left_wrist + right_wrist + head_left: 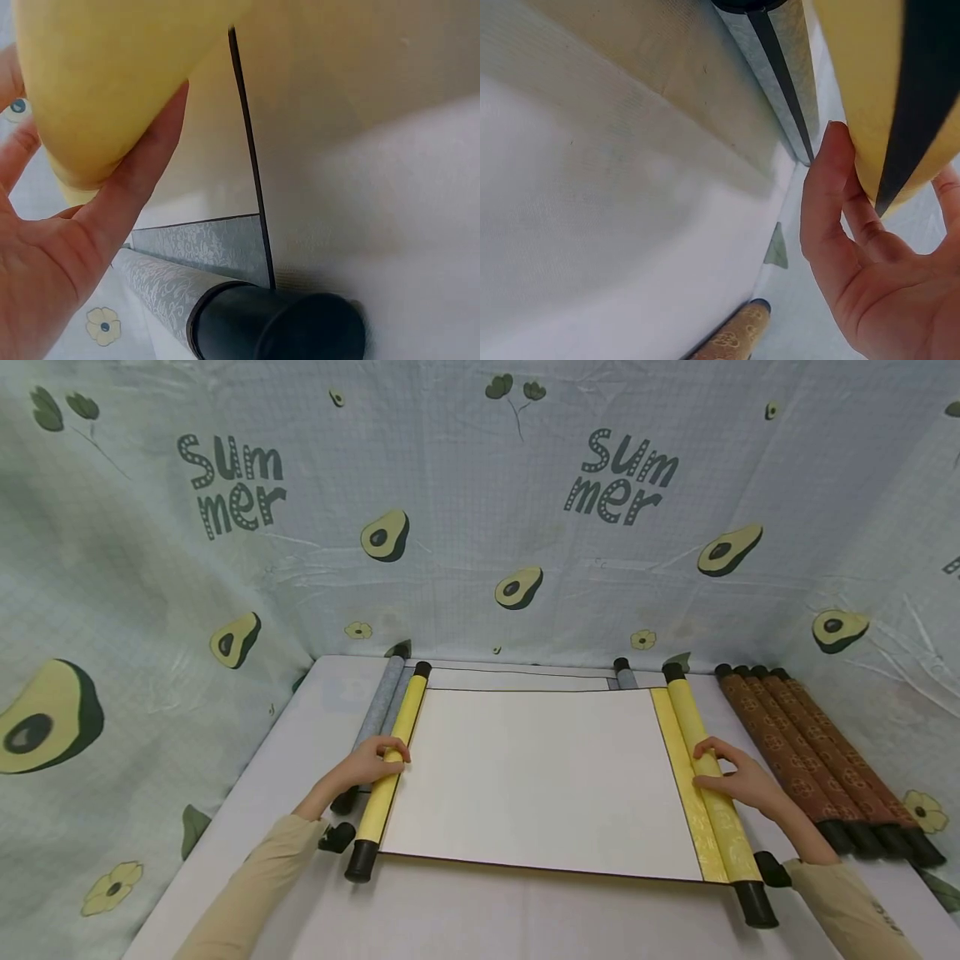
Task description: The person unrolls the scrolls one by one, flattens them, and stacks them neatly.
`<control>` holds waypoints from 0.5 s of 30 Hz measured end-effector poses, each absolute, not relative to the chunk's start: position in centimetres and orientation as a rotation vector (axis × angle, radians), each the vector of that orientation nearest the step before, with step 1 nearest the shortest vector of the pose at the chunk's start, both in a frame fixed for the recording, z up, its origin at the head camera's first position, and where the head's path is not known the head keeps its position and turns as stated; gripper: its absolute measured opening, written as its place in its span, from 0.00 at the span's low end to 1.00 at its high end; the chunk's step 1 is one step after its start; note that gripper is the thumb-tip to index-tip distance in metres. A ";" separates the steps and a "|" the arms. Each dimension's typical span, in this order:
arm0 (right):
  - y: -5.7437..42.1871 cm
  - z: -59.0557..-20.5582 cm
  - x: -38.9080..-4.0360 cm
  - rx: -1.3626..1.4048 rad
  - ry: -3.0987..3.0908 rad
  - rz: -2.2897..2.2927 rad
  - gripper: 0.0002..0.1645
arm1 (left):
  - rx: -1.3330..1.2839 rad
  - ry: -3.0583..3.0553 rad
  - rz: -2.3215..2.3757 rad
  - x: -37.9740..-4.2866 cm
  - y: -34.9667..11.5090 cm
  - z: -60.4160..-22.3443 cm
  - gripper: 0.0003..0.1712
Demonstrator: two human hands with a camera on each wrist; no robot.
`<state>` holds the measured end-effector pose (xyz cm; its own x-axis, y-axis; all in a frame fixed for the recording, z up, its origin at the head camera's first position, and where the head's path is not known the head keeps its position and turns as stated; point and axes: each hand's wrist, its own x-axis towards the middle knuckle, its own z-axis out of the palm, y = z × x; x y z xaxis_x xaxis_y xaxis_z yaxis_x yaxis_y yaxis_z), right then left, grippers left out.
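A yellow hanging scroll with a blank white sheet (540,777) is spread between both hands, overlapping a grey scroll (377,706) in the head view. My left hand (375,760) grips the yellow left roller (408,710), thumb on the near side, fingers over it. On the other side, my right hand (738,778) holds the thicker yellow right roll (723,831) between thumb and fingers. Black knobs cap both rollers. From the left wrist, the yellow roll (97,82) is raised above the grey scroll's patterned roll (169,289). The sheet hides most of the grey scroll.
Several brown patterned scrolls (817,743) with black ends lie side by side on the right of the white table (465,918). Behind stands a hanging cloth (465,485) printed with avocados and lettering; it also encloses both sides.
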<state>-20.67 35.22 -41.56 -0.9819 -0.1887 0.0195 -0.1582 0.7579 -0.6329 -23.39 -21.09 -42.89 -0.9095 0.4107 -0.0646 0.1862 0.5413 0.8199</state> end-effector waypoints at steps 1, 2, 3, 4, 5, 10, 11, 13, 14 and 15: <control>35.2 -41.5 -20.7 -0.286 2.908 -1.035 0.22 | 0.505 2.538 1.297 -23.4 -21.1 -42.9 0.08; 35.3 -41.5 -20.7 -0.287 2.912 -1.031 0.22 | 0.501 2.545 1.296 -23.5 -21.2 -42.9 0.07; 35.4 -41.5 -20.7 -0.296 2.917 -1.026 0.22 | 0.503 2.555 1.293 -23.5 -21.2 -42.9 0.07; 35.4 -41.5 -20.7 -0.290 2.925 -1.021 0.23 | 0.507 2.564 1.295 -23.6 -21.2 -42.9 0.07; 35.5 -41.5 -20.7 -0.288 2.933 -1.016 0.22 | 0.521 2.575 1.293 -23.6 -21.3 -42.9 0.08; 36.0 -41.6 -20.7 -0.283 2.936 -1.014 0.22 | 0.529 2.576 1.308 -23.8 -21.6 -43.2 0.13; 36.1 -41.7 -20.7 -0.284 2.932 -1.013 0.22 | 0.522 2.568 1.308 -23.8 -21.7 -43.3 0.14; 36.1 -41.7 -20.7 -0.276 2.913 -1.019 0.23 | 0.513 2.558 1.304 -23.9 -21.8 -43.5 0.14; 36.1 -41.8 -20.7 -0.267 2.905 -1.024 0.24 | 0.513 2.552 1.305 -23.9 -21.8 -43.5 0.14; 36.1 -41.8 -20.7 -0.256 2.897 -1.026 0.24 | 0.519 2.550 1.307 -24.0 -21.9 -43.5 0.14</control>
<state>-20.73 36.12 -41.81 -0.9846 -0.1747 0.0016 -0.1368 0.7650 -0.6294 -23.99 -21.86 -43.47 -0.9109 0.4106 -0.0416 0.2061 0.5398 0.8162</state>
